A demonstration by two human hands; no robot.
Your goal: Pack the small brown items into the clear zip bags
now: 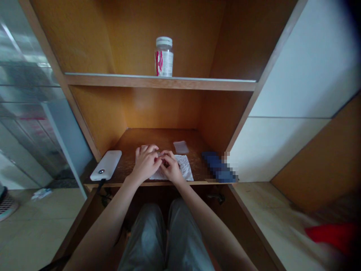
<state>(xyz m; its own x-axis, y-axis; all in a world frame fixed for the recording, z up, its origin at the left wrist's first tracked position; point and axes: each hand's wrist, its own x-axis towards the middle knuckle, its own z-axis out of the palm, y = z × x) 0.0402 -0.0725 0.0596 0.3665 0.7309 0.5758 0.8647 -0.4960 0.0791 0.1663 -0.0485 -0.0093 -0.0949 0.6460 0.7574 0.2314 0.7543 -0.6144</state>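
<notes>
My left hand (146,162) and my right hand (170,168) meet over a crumpled white sheet (186,168), paper or cloth, on the brown cabinet board. Thumbs and fingers of both hands are pinched close together at one spot. A small, partly see-through bit shows between the fingertips, too small and covered to name. Part of the sheet is hidden under my hands. Just beyond my right hand lies a small flat clear plastic piece (181,147), perhaps a little bag.
A white power bank (106,165) with a black cable lies left. A dark blue flat object (216,165), partly blurred out, lies right. Above, a white-capped jar (164,58) stands on the upper shelf (197,83). My knees are below the board's front edge.
</notes>
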